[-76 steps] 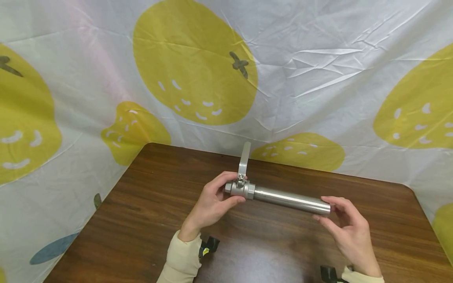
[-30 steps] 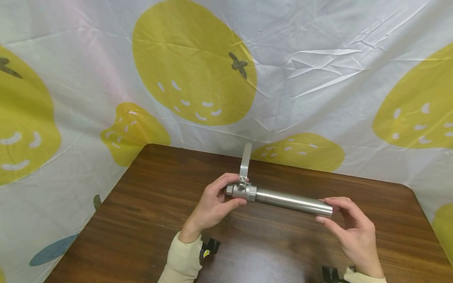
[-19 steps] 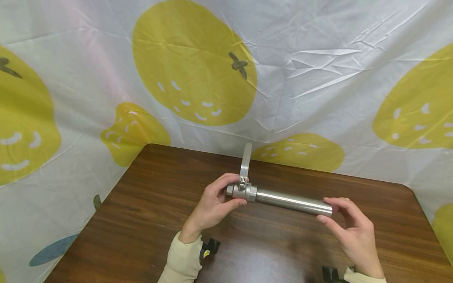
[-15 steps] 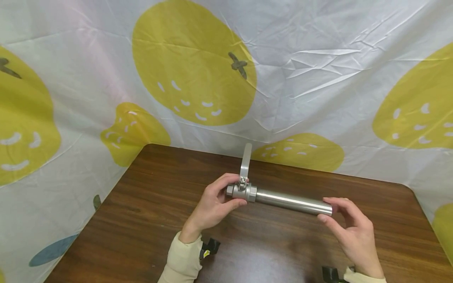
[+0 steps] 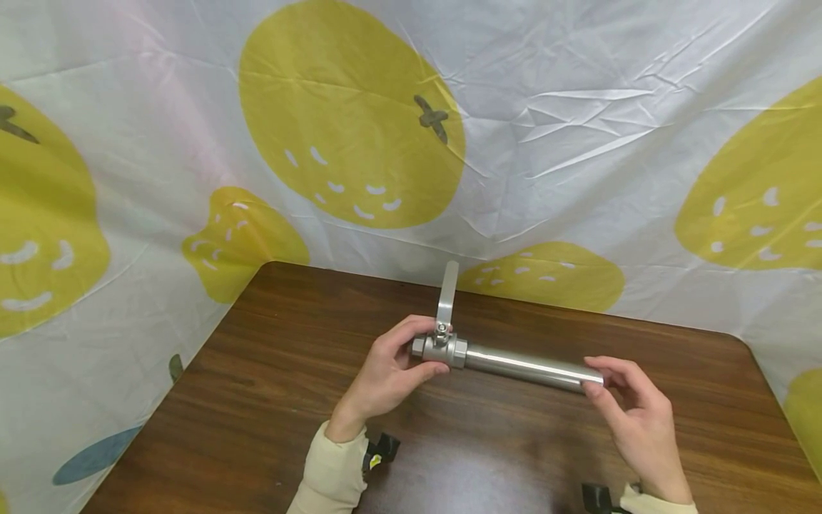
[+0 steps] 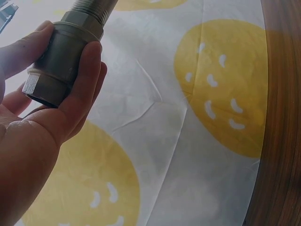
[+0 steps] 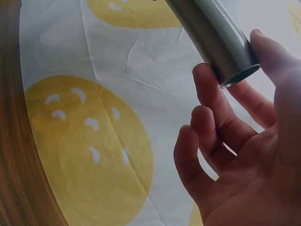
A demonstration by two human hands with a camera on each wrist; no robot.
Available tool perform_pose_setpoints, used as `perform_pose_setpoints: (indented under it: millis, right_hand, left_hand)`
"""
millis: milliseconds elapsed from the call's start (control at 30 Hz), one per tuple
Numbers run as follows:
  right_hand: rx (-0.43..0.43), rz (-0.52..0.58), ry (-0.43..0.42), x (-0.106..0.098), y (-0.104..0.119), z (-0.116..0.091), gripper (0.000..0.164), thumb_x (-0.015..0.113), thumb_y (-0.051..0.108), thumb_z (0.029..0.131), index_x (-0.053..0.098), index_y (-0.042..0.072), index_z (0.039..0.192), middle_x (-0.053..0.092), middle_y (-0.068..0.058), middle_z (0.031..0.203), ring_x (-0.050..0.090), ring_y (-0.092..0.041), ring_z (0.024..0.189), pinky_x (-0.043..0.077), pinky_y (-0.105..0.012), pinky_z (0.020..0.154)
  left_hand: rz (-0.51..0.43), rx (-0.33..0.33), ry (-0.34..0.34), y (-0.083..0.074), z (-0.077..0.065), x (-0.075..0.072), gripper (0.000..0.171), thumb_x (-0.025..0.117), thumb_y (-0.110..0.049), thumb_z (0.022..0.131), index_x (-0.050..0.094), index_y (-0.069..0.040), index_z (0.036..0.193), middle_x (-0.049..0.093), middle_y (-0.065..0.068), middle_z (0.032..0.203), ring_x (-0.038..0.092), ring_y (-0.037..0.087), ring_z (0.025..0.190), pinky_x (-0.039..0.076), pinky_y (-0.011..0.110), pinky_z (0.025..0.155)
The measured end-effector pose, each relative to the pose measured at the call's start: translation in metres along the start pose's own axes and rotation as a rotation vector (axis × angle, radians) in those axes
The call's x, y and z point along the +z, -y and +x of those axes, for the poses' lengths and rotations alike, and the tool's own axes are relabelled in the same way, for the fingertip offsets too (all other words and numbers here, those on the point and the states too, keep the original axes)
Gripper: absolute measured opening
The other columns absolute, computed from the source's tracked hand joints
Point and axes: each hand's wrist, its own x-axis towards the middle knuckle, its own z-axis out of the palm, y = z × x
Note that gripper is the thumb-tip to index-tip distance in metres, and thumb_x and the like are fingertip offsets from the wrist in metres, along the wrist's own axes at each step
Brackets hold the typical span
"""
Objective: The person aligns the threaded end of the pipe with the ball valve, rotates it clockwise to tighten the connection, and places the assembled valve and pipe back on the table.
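Note:
A silver ball valve (image 5: 439,350) with a long flat lever handle (image 5: 447,293) is joined to a shiny metal pipe (image 5: 526,366). My left hand (image 5: 385,375) grips the valve body, thumb on the near side and fingers behind. In the left wrist view, pipe threads (image 6: 91,9) show just past the valve's hex end. At the pipe's free end, my right hand (image 5: 638,421) pinches the tube between thumb and fingers. The right wrist view shows the pipe's hollow end (image 7: 240,75), with the other fingers loosely bent below it.
A brown wood-grain table (image 5: 270,371) lies under both hands. White cloth with yellow fruit prints (image 5: 359,114) hangs close behind and at the sides. Dark wrist devices (image 5: 384,447) sit at the cream sleeves (image 5: 330,464).
The valve and pipe stay nearly still in my left hand. My right thumb has shifted up along the pipe's near side, and the fingers have re-placed slightly at its end.

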Motion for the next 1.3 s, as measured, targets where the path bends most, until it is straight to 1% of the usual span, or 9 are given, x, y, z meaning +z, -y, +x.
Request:
perform_pose_setpoints:
  millis: [100,233,300,567,733,1000,1167,1233,1300]
  right_hand:
    - [-0.033,0.006,0.007,0.0008,-0.0016,0.0001,0.03,0.058,-0.015,0.077,0.056,-0.009,0.106,0.063,0.001,0.085,0.055,-0.006,0.073,0.043,-0.014,0.063]
    - [0.006,0.007,0.008,0.001,-0.0014,-0.0007,0.03,0.059,-0.012,0.078,0.057,-0.006,0.107,0.063,0.004,0.084,0.055,-0.005,0.073,0.042,-0.015,0.061]
    - [0.003,0.041,0.018,0.0005,-0.0013,-0.0008,0.031,0.058,-0.014,0.078,0.056,-0.007,0.108,0.064,0.002,0.088,0.056,-0.005,0.076,0.043,-0.014,0.063]
    - [-0.089,0.146,0.068,0.0013,-0.0024,-0.0007,0.057,0.067,-0.025,0.059,0.05,-0.013,0.113,0.058,-0.008,0.111,0.053,-0.009,0.094,0.043,-0.012,0.084]
    - [-0.18,0.255,0.099,0.0,-0.0018,-0.0008,0.059,0.062,-0.032,0.057,0.047,-0.018,0.111,0.057,-0.01,0.112,0.055,-0.01,0.101,0.042,-0.013,0.088]
    - [-0.243,0.23,0.082,0.002,0.0061,0.0004,0.053,0.063,-0.033,0.054,0.052,-0.018,0.104,0.061,-0.01,0.106,0.054,-0.01,0.099,0.041,-0.014,0.087]
    - [-0.259,0.154,0.07,0.0034,0.0058,0.0022,0.054,0.065,-0.032,0.052,0.054,-0.017,0.103,0.061,-0.012,0.102,0.051,-0.01,0.094,0.041,-0.014,0.085]
    - [-0.268,0.169,0.076,0.0032,0.0034,0.0034,0.054,0.066,-0.031,0.052,0.054,-0.016,0.102,0.06,-0.014,0.101,0.051,-0.012,0.095,0.041,-0.015,0.085]
    - [-0.293,0.23,0.091,0.0031,-0.0002,0.0053,0.051,0.067,-0.028,0.054,0.054,-0.017,0.102,0.058,-0.017,0.102,0.051,-0.016,0.097,0.041,-0.017,0.085]
  left_hand:
    - [0.001,-0.003,0.004,-0.0002,0.0001,-0.0001,0.048,0.07,0.008,0.069,0.05,0.002,0.112,0.052,0.017,0.11,0.052,0.018,0.098,0.051,0.026,0.078]
    - [0.003,-0.001,0.0,-0.0003,0.0001,-0.0003,0.048,0.07,0.007,0.069,0.05,0.002,0.112,0.052,0.017,0.111,0.052,0.018,0.098,0.05,0.026,0.079]
    - [0.003,-0.002,-0.005,-0.0002,0.0,-0.0003,0.048,0.071,0.007,0.069,0.051,0.002,0.112,0.052,0.017,0.111,0.052,0.018,0.098,0.05,0.026,0.079]
    - [0.004,-0.023,-0.019,-0.0012,-0.0006,-0.0022,0.046,0.071,0.002,0.07,0.051,0.001,0.112,0.052,0.017,0.11,0.052,0.017,0.098,0.05,0.025,0.078]
    - [-0.014,-0.028,-0.021,-0.0019,-0.0009,-0.0031,0.047,0.071,0.006,0.069,0.051,0.001,0.112,0.052,0.017,0.11,0.052,0.018,0.098,0.05,0.027,0.08]
    - [-0.024,-0.023,-0.011,-0.0028,-0.0005,-0.0037,0.047,0.071,0.006,0.07,0.051,0.002,0.112,0.052,0.018,0.11,0.053,0.018,0.098,0.05,0.028,0.08]
    - [-0.022,-0.024,-0.015,-0.0028,-0.0011,-0.004,0.047,0.071,0.003,0.07,0.051,0.002,0.113,0.052,0.018,0.109,0.053,0.018,0.098,0.051,0.028,0.08]
    - [-0.023,-0.021,-0.015,-0.0023,-0.001,-0.0041,0.047,0.071,0.004,0.07,0.051,0.002,0.113,0.052,0.018,0.109,0.052,0.018,0.098,0.051,0.027,0.079]
    - [-0.023,-0.017,-0.016,-0.0018,-0.0009,-0.0041,0.047,0.071,0.004,0.07,0.051,0.002,0.113,0.052,0.018,0.109,0.052,0.018,0.098,0.051,0.027,0.079]
